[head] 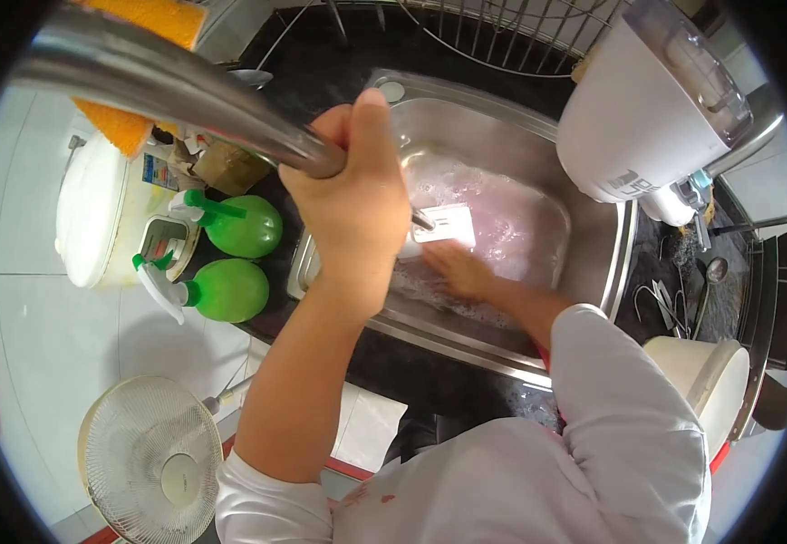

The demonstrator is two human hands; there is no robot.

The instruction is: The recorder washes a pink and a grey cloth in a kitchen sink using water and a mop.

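Observation:
My left hand [359, 204] is closed around the tubular steel handle [182, 85] of what looks like a slotted turner. The handle slants up to the left, close to the camera. Below my fist, a thin shaft leads to the bright slotted blade [453, 227] in a stainless steel sink [583, 265]. My right hand [458, 272] lies at the blade's near edge, slightly blurred. Whether its fingers pinch the blade or something else is hidden. Foamy, pinkish water [502, 211] covers the sink bottom.
Two green spray bottles [233, 291] stand left of the sink, beside a white lidded appliance [101, 211]. A white machine [638, 122] leans in at right, above a ladle [716, 270] and a pale tub [699, 381]. A wire rack [502, 34] is behind; a fan [152, 455] is front left.

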